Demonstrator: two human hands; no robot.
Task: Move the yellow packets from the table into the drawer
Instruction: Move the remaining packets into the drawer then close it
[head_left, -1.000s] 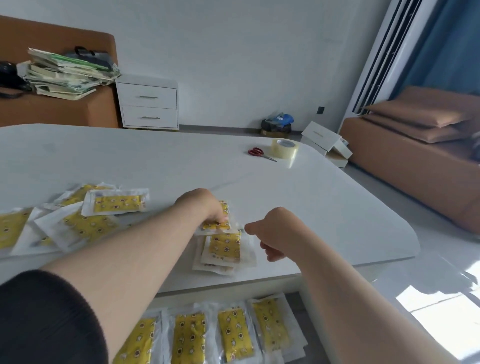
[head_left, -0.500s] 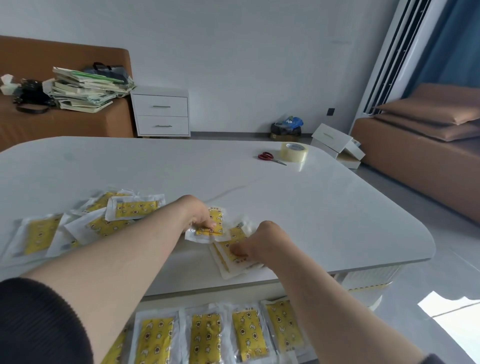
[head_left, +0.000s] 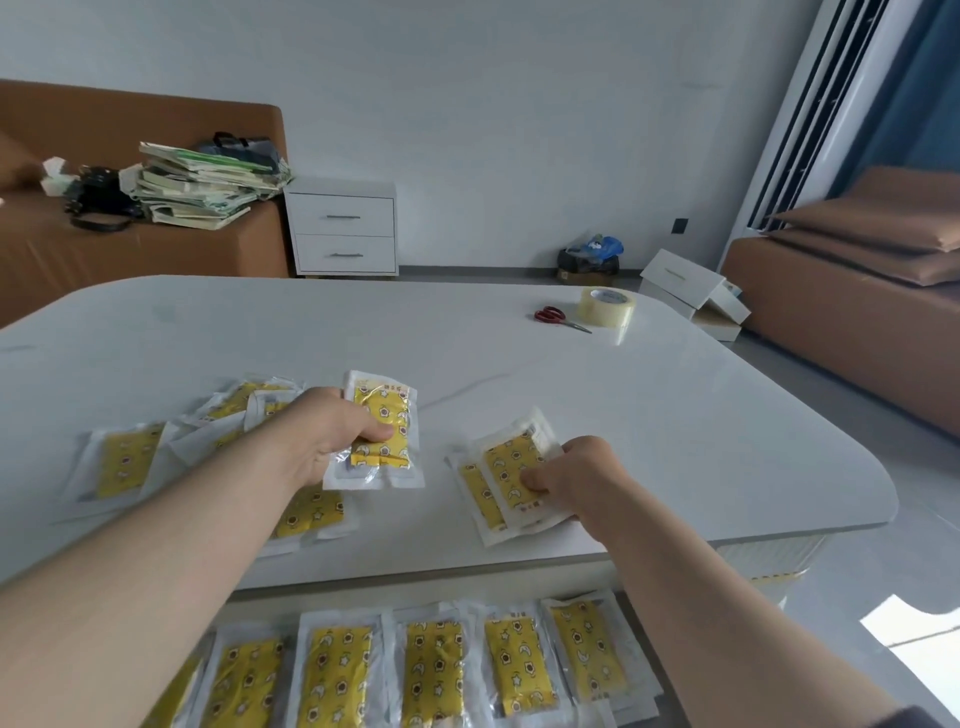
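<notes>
My left hand grips a yellow packet in clear wrap, lifted above the white table. My right hand pinches a small stack of yellow packets near the table's front edge. One packet lies on the table under my left forearm. More loose packets lie spread at the left of the table. Below the table edge, the open drawer holds a row of several yellow packets side by side.
Red scissors and a roll of clear tape lie at the table's far right. Behind are a white nightstand, a brown sofa stacked with books, white boxes on the floor and a brown couch at right.
My left hand has lifted its packet up off the pile. My right hand has taken hold of the small stack and drawn it to the right. The camera has tilted.
</notes>
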